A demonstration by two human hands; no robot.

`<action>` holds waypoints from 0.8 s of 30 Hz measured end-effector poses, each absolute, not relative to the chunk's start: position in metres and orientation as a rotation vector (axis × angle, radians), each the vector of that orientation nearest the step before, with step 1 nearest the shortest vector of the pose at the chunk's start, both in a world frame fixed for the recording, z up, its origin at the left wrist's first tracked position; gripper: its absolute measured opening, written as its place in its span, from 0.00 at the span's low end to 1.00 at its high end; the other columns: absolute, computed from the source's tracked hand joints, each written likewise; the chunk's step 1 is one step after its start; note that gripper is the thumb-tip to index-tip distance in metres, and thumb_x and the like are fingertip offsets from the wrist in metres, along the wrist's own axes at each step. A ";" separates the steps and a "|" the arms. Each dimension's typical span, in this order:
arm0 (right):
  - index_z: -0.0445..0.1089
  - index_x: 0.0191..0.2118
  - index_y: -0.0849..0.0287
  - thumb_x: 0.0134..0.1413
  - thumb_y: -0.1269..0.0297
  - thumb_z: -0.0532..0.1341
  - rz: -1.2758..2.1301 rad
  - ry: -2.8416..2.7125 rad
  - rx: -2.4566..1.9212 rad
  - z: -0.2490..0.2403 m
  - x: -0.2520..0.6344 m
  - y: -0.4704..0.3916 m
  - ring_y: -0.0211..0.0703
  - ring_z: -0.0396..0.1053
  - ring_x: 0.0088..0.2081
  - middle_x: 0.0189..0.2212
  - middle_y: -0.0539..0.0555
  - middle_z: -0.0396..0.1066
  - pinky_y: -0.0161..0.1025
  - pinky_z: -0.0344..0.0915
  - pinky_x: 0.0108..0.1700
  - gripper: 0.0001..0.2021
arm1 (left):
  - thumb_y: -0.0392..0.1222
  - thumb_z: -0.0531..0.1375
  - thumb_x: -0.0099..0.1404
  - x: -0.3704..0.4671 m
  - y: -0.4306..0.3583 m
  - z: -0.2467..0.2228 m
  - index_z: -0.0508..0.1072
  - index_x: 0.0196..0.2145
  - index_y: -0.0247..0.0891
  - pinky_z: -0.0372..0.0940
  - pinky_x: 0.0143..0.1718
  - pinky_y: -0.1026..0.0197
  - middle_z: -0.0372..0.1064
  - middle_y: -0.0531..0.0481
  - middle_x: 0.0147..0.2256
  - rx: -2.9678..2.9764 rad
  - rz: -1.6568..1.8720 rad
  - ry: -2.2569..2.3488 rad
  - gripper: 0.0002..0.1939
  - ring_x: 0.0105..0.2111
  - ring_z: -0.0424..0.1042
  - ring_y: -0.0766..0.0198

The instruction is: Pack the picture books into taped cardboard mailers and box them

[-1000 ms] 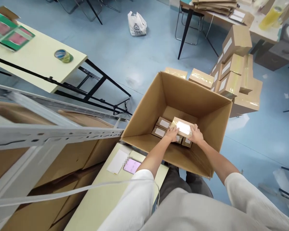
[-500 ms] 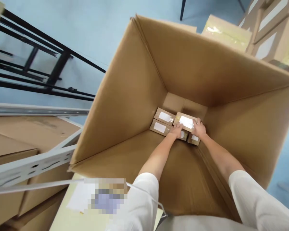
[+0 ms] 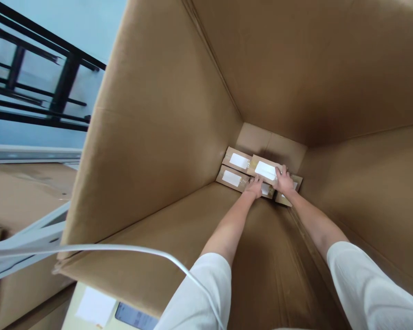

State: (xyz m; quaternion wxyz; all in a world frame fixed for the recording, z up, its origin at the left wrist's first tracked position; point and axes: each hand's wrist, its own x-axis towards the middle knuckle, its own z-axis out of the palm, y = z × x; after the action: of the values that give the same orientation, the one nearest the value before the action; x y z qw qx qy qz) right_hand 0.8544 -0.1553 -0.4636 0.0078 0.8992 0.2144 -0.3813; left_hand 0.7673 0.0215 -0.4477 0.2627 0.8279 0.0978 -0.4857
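A labelled cardboard box (image 3: 263, 168) is down inside a large open carton (image 3: 154, 114), near the carton's bottom. Both hands grip it: the left hand (image 3: 254, 186) has its fingers bent over the near edge toward the left end, and the right hand (image 3: 284, 180) clasps the right end, fingers over the top by the white label. Whether the box rests fully on what lies beneath it cannot be told.

Around it are similar small boxes with white labels. An upper-left box (image 3: 234, 158) lies just beside its left end, and a lower-left box (image 3: 230, 178) is in front of that one, against the near side. A middle box (image 3: 267, 189) shows partly below the held one, between the hands, and a right-hand box (image 3: 292, 192) is partly hidden behind the right hand. Bare carton floor shows beyond them.

A white cable (image 3: 131, 248) curves across the near left corner of the carton and over the left sleeve (image 3: 201, 293). Outside, at the lower left, a sheet of white paper (image 3: 95, 305) and a phone (image 3: 134, 316) lie on a pale table (image 3: 70, 316). Farther left are a metal rack (image 3: 27, 252), big cardboard cartons (image 3: 24, 192) and a black metal frame (image 3: 65, 85) above the blue floor (image 3: 89, 27).
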 end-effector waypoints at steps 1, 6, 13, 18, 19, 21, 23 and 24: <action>0.43 0.79 0.52 0.54 0.56 0.73 -1.175 0.660 2.822 -0.464 0.853 -0.154 0.70 0.60 0.66 0.79 0.70 0.31 0.55 0.68 0.61 0.54 | 0.40 0.61 0.67 0.768 0.021 -0.447 0.50 0.78 0.43 0.50 0.75 0.37 0.37 0.39 0.80 2.239 -1.318 0.268 0.45 0.77 0.48 0.41; 0.49 0.77 0.53 0.54 0.58 0.72 -1.146 0.731 2.874 -0.467 0.851 -0.153 0.71 0.60 0.65 0.79 0.70 0.30 0.55 0.70 0.58 0.49 | 0.41 0.59 0.69 0.769 0.021 -0.444 0.53 0.77 0.46 0.54 0.74 0.39 0.40 0.41 0.80 2.242 -1.281 0.272 0.41 0.76 0.52 0.42; 0.57 0.74 0.56 0.52 0.56 0.73 -1.138 0.831 3.016 -0.485 0.847 -0.179 0.74 0.59 0.68 0.78 0.68 0.33 0.60 0.63 0.67 0.46 | 0.40 0.59 0.70 0.768 0.030 -0.447 0.55 0.75 0.45 0.53 0.74 0.39 0.45 0.38 0.78 2.277 -1.297 0.305 0.39 0.75 0.54 0.43; 0.57 0.74 0.56 0.53 0.55 0.73 -1.187 0.842 3.041 -0.496 0.848 -0.200 0.71 0.58 0.71 0.79 0.68 0.28 0.57 0.62 0.69 0.46 | 0.38 0.59 0.70 0.772 0.035 -0.454 0.52 0.76 0.44 0.51 0.74 0.41 0.38 0.38 0.80 2.346 -1.243 0.398 0.40 0.76 0.49 0.43; 0.56 0.75 0.55 0.53 0.55 0.73 -1.223 0.822 3.024 -0.500 0.850 -0.203 0.70 0.59 0.71 0.79 0.67 0.27 0.57 0.62 0.69 0.47 | 0.38 0.60 0.70 0.773 0.036 -0.455 0.52 0.76 0.43 0.52 0.74 0.42 0.39 0.38 0.79 2.344 -1.247 0.416 0.40 0.76 0.49 0.43; 0.54 0.76 0.54 0.53 0.57 0.73 -1.293 0.775 2.967 -0.509 0.853 -0.209 0.70 0.61 0.70 0.80 0.67 0.25 0.55 0.64 0.67 0.48 | 0.39 0.60 0.70 0.773 0.037 -0.459 0.53 0.76 0.44 0.53 0.73 0.42 0.41 0.38 0.79 2.326 -1.261 0.430 0.40 0.76 0.50 0.43; 0.51 0.78 0.54 0.54 0.59 0.72 -1.350 0.736 2.894 -0.521 0.854 -0.212 0.70 0.65 0.67 0.80 0.69 0.26 0.55 0.66 0.66 0.49 | 0.41 0.59 0.71 0.772 0.036 -0.461 0.53 0.76 0.46 0.54 0.73 0.41 0.45 0.39 0.78 2.313 -1.271 0.423 0.39 0.74 0.54 0.43; 0.50 0.78 0.55 0.56 0.61 0.71 -1.377 0.728 2.857 -0.528 0.854 -0.213 0.69 0.67 0.66 0.80 0.70 0.28 0.55 0.67 0.65 0.48 | 0.42 0.59 0.72 0.770 0.036 -0.463 0.54 0.76 0.47 0.54 0.73 0.41 0.47 0.40 0.78 2.311 -1.276 0.415 0.38 0.74 0.55 0.43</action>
State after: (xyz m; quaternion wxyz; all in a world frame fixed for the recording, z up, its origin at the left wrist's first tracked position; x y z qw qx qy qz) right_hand 0.8539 -0.2127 -0.5279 -0.0562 0.8766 0.2234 -0.4225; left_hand 0.7700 0.0358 -0.4628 0.2323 0.8412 0.1510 -0.4643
